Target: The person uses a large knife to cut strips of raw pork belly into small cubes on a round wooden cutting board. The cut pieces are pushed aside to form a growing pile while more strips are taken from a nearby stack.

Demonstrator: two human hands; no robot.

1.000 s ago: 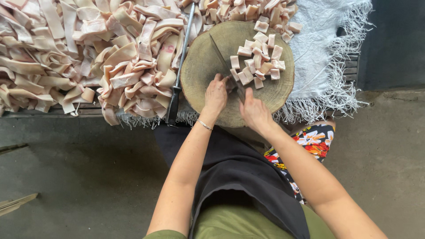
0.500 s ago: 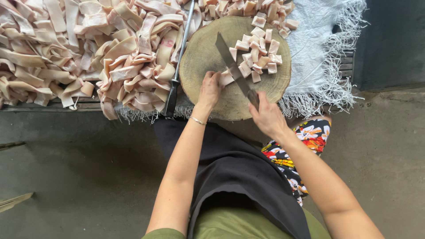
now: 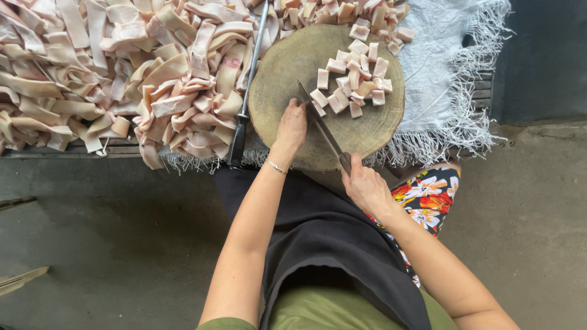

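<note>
Mid-chop: right hand (image 3: 365, 186) wraps the long dark knife (image 3: 323, 127), left hand (image 3: 291, 125) apparently pinning a pale strip on the round wooden block (image 3: 287, 67), cut pinkish squares (image 3: 353, 79) at one o'clock — next stroke needs fingertips clear.

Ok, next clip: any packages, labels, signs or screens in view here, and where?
None in view: no package, label, sign or screen.
What shows instead is a round wooden chopping block with cut pale pieces on it, the left hand resting on the block, the right hand holding a knife, a heap of pale strips and a white fringed cloth.
</note>
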